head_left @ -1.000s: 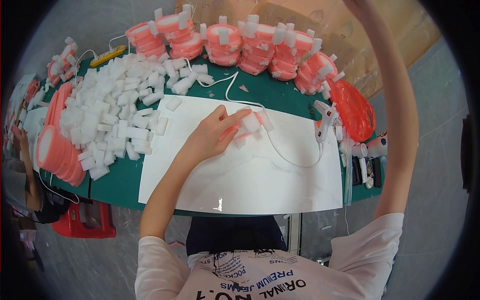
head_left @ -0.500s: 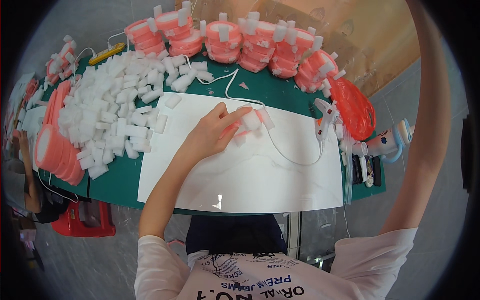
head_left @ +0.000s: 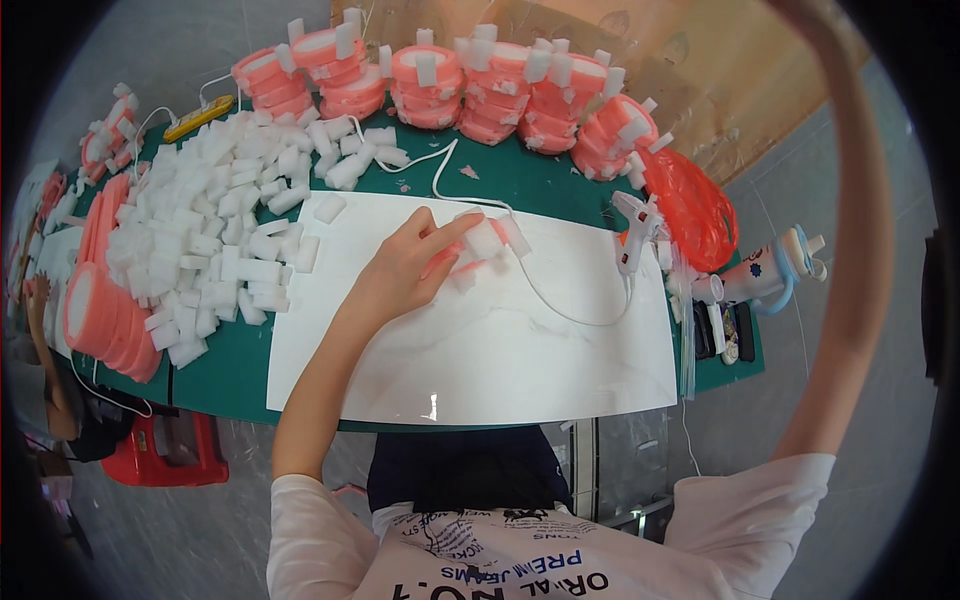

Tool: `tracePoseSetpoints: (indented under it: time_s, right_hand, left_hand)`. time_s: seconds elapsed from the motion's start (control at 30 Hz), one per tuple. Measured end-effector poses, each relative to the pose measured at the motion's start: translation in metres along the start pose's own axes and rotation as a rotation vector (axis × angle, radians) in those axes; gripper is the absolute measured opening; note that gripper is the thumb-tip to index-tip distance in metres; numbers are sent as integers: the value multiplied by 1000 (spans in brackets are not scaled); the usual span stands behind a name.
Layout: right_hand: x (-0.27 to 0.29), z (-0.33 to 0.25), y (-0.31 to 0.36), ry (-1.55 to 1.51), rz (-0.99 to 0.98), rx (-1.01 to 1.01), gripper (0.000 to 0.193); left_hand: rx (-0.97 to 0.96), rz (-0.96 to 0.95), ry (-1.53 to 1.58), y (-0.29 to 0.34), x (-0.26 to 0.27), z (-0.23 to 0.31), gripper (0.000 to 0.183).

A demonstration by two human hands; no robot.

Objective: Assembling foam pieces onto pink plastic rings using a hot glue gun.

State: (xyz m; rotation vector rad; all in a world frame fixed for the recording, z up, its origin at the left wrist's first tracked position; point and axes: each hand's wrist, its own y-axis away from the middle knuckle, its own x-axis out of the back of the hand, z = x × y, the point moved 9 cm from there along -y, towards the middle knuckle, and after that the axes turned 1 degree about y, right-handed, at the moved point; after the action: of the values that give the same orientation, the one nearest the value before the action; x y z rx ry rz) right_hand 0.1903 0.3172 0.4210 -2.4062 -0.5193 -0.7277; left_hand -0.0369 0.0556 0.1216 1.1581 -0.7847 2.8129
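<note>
On the white board [head_left: 500,350], my left hand [head_left: 405,265] grips a pink foam piece [head_left: 462,250] between thumb and fingers. White foam blocks [head_left: 483,240] sit against this piece on the side away from my palm. My hand covers part of the pink foam, so its full shape is hidden. My right forearm [head_left: 850,270] rises along the right side and leaves the picture at the top, with the hand out of view. A white glue gun [head_left: 635,230] stands near the board's right edge, its cord curving across the board.
Loose white foam blocks [head_left: 215,230] are heaped at left beside stacked pink foam rings [head_left: 100,310]. More pink stacks [head_left: 427,85] line the table's far edge. A red plastic bag [head_left: 690,210] and a tumbler [head_left: 760,275] are at right; another person's arm [head_left: 40,320] shows far left.
The view has shifted slightly, moving the table's things a little leftward in the picture. My raised right forearm leans further left at the top. My left hand keeps its grip on the pink foam.
</note>
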Motion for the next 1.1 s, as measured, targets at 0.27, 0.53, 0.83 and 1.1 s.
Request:
tracePoseSetpoints:
  time_s: [0.27, 0.53, 0.83, 1.1]
  right_hand:
    - [-112, 80, 125, 42, -273, -342, 7]
    - [-122, 136, 155, -119, -205, -540, 8]
    - [-29, 165, 199, 145, 54, -520, 14]
    - [39, 198, 284, 441, 308, -592, 30]
  left_hand:
    - [-226, 16, 258, 8, -40, 29, 43]
    - [-181, 2, 262, 10, -39, 21, 45]
    - [-170, -11, 229, 8, -39, 19, 48]
    - [-161, -13, 198, 8, -41, 22, 47]
